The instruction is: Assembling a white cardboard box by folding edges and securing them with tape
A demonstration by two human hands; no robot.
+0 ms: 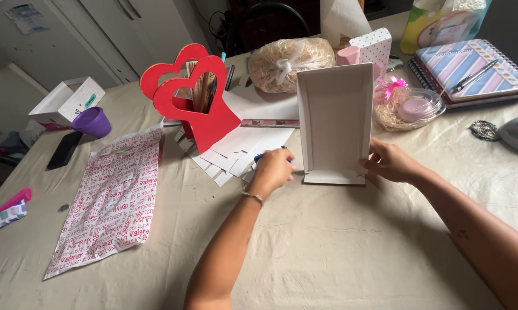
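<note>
White cardboard box tray stands upright on the cloth-covered desk. Right hand pinches its lower right edge; left hand, beside its left edge, curls closed around a small blue object.

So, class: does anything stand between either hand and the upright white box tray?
Nothing visible does. The right hand already touches the white box tray at its lower right edge, and the left hand, holding something small and blue, is at its lower left.
</note>
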